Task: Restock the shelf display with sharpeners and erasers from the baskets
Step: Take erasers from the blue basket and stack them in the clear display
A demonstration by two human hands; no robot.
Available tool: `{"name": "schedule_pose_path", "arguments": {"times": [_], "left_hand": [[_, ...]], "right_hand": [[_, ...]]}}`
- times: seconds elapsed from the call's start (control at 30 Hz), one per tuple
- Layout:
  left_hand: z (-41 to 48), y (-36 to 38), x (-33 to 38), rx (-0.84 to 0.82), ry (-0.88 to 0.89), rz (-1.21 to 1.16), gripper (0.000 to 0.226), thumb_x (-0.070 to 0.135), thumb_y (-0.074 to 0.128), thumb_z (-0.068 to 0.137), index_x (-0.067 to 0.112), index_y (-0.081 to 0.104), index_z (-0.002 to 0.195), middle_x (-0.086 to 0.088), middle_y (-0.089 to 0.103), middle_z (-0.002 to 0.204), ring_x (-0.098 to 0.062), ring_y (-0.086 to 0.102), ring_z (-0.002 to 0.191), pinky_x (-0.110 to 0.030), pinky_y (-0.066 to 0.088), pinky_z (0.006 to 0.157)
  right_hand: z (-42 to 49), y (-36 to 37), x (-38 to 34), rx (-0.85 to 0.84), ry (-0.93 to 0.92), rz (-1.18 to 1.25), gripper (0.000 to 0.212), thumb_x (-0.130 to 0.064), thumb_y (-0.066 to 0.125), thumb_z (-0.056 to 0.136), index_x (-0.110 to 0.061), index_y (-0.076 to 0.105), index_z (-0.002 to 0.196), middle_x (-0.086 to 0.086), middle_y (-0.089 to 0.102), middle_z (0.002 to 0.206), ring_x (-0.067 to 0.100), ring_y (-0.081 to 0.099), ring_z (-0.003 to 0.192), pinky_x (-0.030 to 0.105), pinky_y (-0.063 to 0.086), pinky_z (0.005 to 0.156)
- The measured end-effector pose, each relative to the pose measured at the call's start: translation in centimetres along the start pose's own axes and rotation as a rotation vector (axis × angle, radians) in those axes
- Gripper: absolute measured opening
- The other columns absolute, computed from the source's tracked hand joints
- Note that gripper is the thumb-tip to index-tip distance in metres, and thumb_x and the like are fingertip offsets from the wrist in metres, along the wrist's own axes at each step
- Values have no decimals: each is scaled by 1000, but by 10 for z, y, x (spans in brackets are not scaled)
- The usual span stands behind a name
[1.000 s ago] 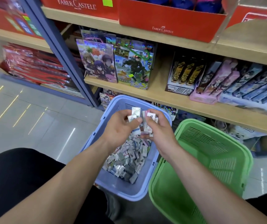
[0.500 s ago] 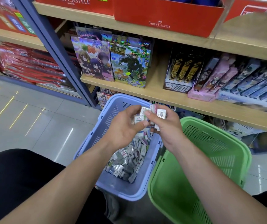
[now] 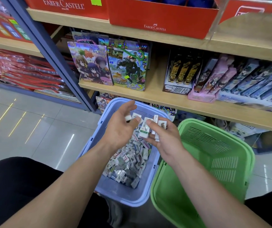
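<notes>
Right fingers [image 3: 149,123] are curled round a small stack of erasers [image 3: 143,131]. Left fingers [image 3: 132,123] look half spread next to a blurry white one (can't tell if they're pinching it). The rest are piled in the blue basket [image 3: 120,193], below the shelf [image 3: 164,100] front edge. Light, stiff, slick wrappers I'd guess, so pinch the long sides.

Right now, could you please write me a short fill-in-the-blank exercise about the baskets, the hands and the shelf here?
1. The basket containing the loose erasers is ____ in colour.
2. The hand gripping a bunch of erasers is the person's ____.
3. The red box on the upper shelf reads Faber-____.

Missing words: blue; right; Castell.
</notes>
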State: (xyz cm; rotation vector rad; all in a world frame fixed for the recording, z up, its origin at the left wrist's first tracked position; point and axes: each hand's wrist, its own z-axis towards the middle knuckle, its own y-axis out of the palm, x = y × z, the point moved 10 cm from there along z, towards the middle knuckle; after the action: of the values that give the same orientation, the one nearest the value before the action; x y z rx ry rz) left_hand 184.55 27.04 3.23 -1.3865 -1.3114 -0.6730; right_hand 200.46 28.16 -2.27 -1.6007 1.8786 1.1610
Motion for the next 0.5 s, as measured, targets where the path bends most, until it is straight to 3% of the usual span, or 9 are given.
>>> {"name": "schedule_pose_path", "arguments": {"times": [0.17, 0.3, 0.43, 0.5], "left_hand": [[-4, 7, 3, -26, -8, 5, 49, 8, 61, 100, 26, 50, 145, 17, 61, 134, -7, 46, 136, -31, 37, 112], [-6, 10, 8, -60, -52, -111, 49, 2, 57, 97, 25, 55, 140, 16, 63, 134, -3, 48, 133, -25, 34, 108], [-10, 14, 15, -91, -51, -173, 46, -1, 41, 103, 23, 59, 138, 16, 65, 132, 22, 53, 111, -7, 40, 95], [-11, 17, 16, -129, -28, -121, 53, -5, 38, 103, 26, 53, 144, 18, 59, 139, 16, 52, 119, -6, 40, 99]], "right_hand": [[-3, 11, 8, -13, 19, 23, 54, -16, 88, 77, -10, 59, 123, 16, 70, 116, 23, 68, 85, 35, 59, 71], [0, 10, 6, -22, 48, 57, 40, -13, 85, 79, -9, 65, 114, 18, 70, 119, 26, 69, 94, 32, 57, 64], [6, 6, 5, -2, 50, -40, 44, -15, 88, 75, -14, 67, 114, 15, 71, 116, 26, 68, 88, 30, 55, 61], [7, 2, 0, 15, 31, -82, 39, -15, 87, 76, -15, 68, 110, 10, 72, 109, 22, 68, 82, 29, 54, 59]]}}
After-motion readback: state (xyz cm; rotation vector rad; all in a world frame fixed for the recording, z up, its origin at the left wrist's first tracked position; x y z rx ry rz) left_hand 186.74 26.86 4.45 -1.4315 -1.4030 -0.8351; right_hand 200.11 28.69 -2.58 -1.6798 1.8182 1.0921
